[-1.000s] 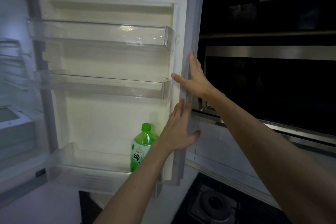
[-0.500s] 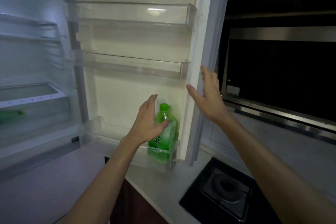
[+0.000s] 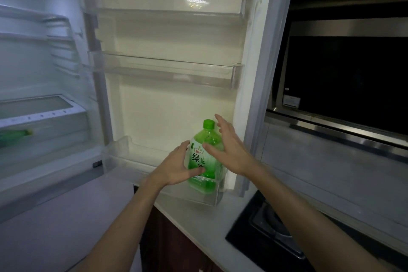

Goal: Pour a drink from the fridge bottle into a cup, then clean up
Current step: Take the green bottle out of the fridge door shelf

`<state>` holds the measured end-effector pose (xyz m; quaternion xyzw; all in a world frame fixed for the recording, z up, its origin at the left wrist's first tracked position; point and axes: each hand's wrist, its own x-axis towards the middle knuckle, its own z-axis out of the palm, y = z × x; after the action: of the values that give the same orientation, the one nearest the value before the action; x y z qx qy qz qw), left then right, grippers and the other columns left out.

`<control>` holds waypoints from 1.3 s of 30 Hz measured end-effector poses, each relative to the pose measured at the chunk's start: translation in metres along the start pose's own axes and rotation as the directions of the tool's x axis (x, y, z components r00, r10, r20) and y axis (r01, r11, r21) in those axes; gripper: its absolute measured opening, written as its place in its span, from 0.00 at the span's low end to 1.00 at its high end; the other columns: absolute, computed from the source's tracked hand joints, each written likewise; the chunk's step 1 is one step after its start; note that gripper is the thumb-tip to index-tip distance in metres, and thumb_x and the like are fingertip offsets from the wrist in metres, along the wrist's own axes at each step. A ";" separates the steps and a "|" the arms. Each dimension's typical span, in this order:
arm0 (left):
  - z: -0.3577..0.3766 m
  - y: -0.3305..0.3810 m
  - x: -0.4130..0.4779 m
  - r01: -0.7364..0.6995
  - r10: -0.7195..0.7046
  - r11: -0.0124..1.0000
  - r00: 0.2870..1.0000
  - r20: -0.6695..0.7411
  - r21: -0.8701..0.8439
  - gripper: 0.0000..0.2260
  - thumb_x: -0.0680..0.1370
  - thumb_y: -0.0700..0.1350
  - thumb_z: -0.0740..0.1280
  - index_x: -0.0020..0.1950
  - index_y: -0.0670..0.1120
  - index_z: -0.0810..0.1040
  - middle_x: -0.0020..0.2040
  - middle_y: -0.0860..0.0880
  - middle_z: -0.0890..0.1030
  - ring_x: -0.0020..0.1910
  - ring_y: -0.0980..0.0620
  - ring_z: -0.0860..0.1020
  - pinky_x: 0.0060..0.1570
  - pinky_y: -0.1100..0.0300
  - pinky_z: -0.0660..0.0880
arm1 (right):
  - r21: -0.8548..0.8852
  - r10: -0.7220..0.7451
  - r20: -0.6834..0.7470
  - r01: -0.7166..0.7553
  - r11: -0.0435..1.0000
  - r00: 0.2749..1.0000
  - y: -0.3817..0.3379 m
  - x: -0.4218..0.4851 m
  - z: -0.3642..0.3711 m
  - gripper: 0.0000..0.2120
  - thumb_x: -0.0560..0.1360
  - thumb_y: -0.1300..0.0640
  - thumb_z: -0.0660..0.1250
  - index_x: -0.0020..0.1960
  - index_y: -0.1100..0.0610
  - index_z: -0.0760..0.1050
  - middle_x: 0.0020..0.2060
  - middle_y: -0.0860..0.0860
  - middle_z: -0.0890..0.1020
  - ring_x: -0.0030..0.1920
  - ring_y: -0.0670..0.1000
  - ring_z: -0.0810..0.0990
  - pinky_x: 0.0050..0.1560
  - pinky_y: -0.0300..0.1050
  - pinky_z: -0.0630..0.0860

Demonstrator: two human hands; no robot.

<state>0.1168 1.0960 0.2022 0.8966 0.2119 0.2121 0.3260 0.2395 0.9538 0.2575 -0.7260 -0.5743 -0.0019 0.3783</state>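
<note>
A green tea bottle with a green cap stands upright at the right end of the clear bottom shelf of the open fridge door. My left hand is at the bottle's left side, thumb lying across the lower label, fingers fairly straight. My right hand is at the bottle's right side with straight fingers, thumb in front of the bottle's shoulder. The lower part of the bottle is behind the shelf wall and my left thumb. No cup is in view.
Two clear upper door shelves hold nothing. The fridge interior is at left, with something green in a drawer. A white counter runs below, a black gas hob at lower right, a dark built-in oven beyond.
My right hand left the door's edge and came down to the bottle's right side. My left hand dropped lower along the bottle's left side. The view moved closer and lower.
</note>
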 end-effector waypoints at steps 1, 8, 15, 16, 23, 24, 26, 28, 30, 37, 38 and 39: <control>0.000 -0.002 0.002 -0.016 0.016 1.000 1.000 0.018 -0.001 0.36 0.70 0.52 0.77 0.73 0.49 0.64 0.63 0.53 0.74 0.64 0.52 0.72 0.63 0.56 0.70 | -0.002 0.003 0.010 -0.003 1.000 1.000 0.000 0.001 0.003 0.41 0.78 0.47 0.67 0.80 0.52 0.45 0.76 0.50 0.57 0.74 0.47 0.59 0.71 0.43 0.60; -0.003 -0.008 0.011 -0.064 0.069 0.995 0.995 0.077 -0.070 0.31 0.72 0.48 0.77 0.69 0.49 0.65 0.51 0.59 0.76 0.48 0.59 0.77 0.40 0.73 0.70 | -0.019 0.019 -0.004 -0.019 1.000 1.000 0.005 0.011 0.019 0.46 0.74 0.50 0.73 0.79 0.53 0.46 0.75 0.53 0.61 0.72 0.50 0.65 0.71 0.45 0.65; -0.002 -0.018 0.017 -0.098 0.109 0.988 0.989 0.096 -0.118 0.29 0.72 0.48 0.77 0.66 0.50 0.65 0.51 0.55 0.80 0.47 0.60 0.80 0.47 0.61 0.79 | 0.065 0.068 -0.027 -0.066 0.996 0.997 0.014 0.016 0.033 0.55 0.69 0.60 0.78 0.79 0.45 0.41 0.69 0.49 0.68 0.64 0.47 0.72 0.62 0.39 0.71; -0.001 -0.020 0.018 -0.103 0.115 0.988 0.989 0.098 -0.116 0.28 0.72 0.48 0.77 0.66 0.49 0.66 0.52 0.54 0.81 0.47 0.59 0.80 0.47 0.59 0.79 | 0.080 0.094 -0.032 -0.091 0.993 0.995 0.015 0.016 0.035 0.56 0.68 0.60 0.78 0.79 0.44 0.40 0.66 0.49 0.71 0.62 0.47 0.75 0.58 0.38 0.73; 0.003 -0.029 0.026 -0.133 0.147 0.981 0.984 0.099 -0.138 0.26 0.72 0.49 0.76 0.64 0.48 0.67 0.53 0.51 0.82 0.47 0.56 0.81 0.47 0.56 0.80 | 0.013 0.094 -0.079 -0.093 0.996 0.992 0.020 0.019 0.038 0.37 0.68 0.57 0.77 0.70 0.48 0.60 0.57 0.47 0.75 0.59 0.48 0.75 0.58 0.50 0.77; 0.003 -0.029 0.027 -0.136 0.151 0.980 0.983 0.100 -0.142 0.26 0.72 0.49 0.76 0.64 0.49 0.67 0.53 0.51 0.82 0.47 0.57 0.81 0.47 0.57 0.80 | 0.014 0.100 -0.076 -0.099 0.995 0.992 0.021 0.020 0.038 0.37 0.68 0.56 0.77 0.69 0.48 0.61 0.57 0.47 0.75 0.59 0.48 0.75 0.58 0.50 0.78; 0.003 -0.029 0.028 -0.141 0.157 0.978 0.982 0.103 -0.152 0.26 0.72 0.49 0.76 0.64 0.49 0.67 0.53 0.52 0.82 0.47 0.58 0.81 0.46 0.59 0.80 | 0.013 0.109 -0.073 -0.108 0.994 0.991 0.023 0.023 0.039 0.34 0.68 0.55 0.77 0.68 0.48 0.63 0.57 0.47 0.75 0.59 0.47 0.75 0.59 0.50 0.77; 0.004 -0.030 0.030 -0.145 0.163 0.976 0.981 0.106 -0.161 0.26 0.72 0.49 0.76 0.64 0.49 0.66 0.53 0.51 0.82 0.47 0.58 0.81 0.47 0.57 0.80 | -0.006 0.100 -0.076 -0.100 0.995 0.992 0.025 0.024 0.039 0.31 0.68 0.55 0.77 0.66 0.49 0.66 0.56 0.47 0.75 0.59 0.48 0.74 0.60 0.50 0.76; 0.005 -0.030 0.031 -0.148 0.166 0.975 0.981 0.101 -0.163 0.26 0.72 0.49 0.76 0.64 0.49 0.66 0.53 0.51 0.82 0.48 0.56 0.81 0.49 0.52 0.80 | -0.017 0.099 -0.086 -0.101 0.995 0.991 0.026 0.024 0.038 0.30 0.68 0.55 0.77 0.66 0.50 0.66 0.56 0.47 0.75 0.59 0.49 0.74 0.60 0.50 0.76; 0.009 -0.033 0.035 -0.153 0.169 0.975 0.981 0.093 -0.161 0.25 0.72 0.52 0.75 0.63 0.50 0.66 0.53 0.51 0.83 0.48 0.52 0.82 0.51 0.47 0.80 | 0.009 0.133 -0.098 -0.133 0.991 0.986 0.027 0.025 0.037 0.35 0.67 0.53 0.79 0.68 0.47 0.65 0.57 0.49 0.76 0.57 0.48 0.77 0.57 0.47 0.78; 0.009 -0.033 0.035 -0.153 0.170 0.975 0.981 0.094 -0.163 0.25 0.72 0.52 0.75 0.63 0.51 0.66 0.53 0.51 0.83 0.48 0.52 0.82 0.51 0.47 0.80 | 0.012 0.137 -0.106 -0.137 0.991 0.985 0.026 0.026 0.037 0.35 0.67 0.53 0.79 0.68 0.47 0.65 0.57 0.49 0.76 0.57 0.48 0.77 0.57 0.47 0.77; 0.009 -0.034 0.036 -0.150 0.167 0.975 0.981 0.094 -0.165 0.25 0.72 0.52 0.75 0.63 0.51 0.66 0.53 0.51 0.83 0.48 0.52 0.82 0.51 0.47 0.80 | 0.017 0.139 -0.113 -0.138 0.990 0.984 0.027 0.026 0.037 0.35 0.67 0.52 0.79 0.68 0.47 0.65 0.58 0.49 0.76 0.58 0.48 0.76 0.59 0.47 0.76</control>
<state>0.1427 1.1335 0.1817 0.8921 0.1043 0.2052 0.3887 0.2548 0.9946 0.2283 -0.7613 -0.4997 -0.0144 0.4129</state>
